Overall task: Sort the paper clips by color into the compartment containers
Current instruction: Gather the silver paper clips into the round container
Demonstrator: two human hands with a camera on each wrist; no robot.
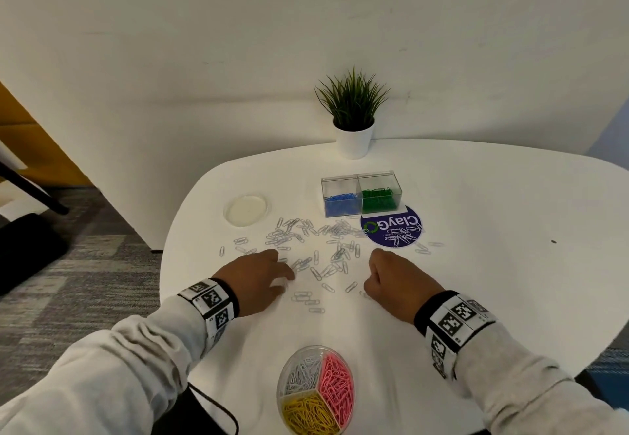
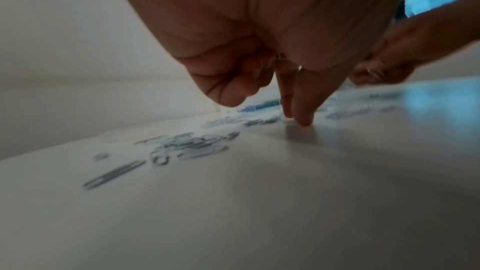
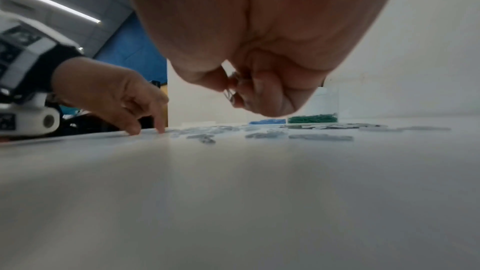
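Several loose white paper clips (image 1: pixel 316 251) lie scattered across the middle of the white table (image 1: pixel 493 230). My left hand (image 1: pixel 284 281) reaches into their near left edge. Two straight fingertips (image 2: pixel 302 120) touch the tabletop, while its other fingers curl over a few white clips (image 2: pixel 265 67) against the palm. My right hand (image 1: pixel 372 286) hovers low at the pile's right side, its fingers curled round a small bunch of white clips (image 3: pixel 232 89). A round three-part container (image 1: pixel 316 392) near me holds white, pink and yellow clips. A clear box (image 1: pixel 360 193) at the back holds blue and green clips.
A round clear lid (image 1: pixel 245 210) lies at the back left. A potted plant (image 1: pixel 353 118) stands at the far edge by the wall. A blue round sticker (image 1: pixel 391 228) is under some clips. The table's left edge drops to grey carpet.
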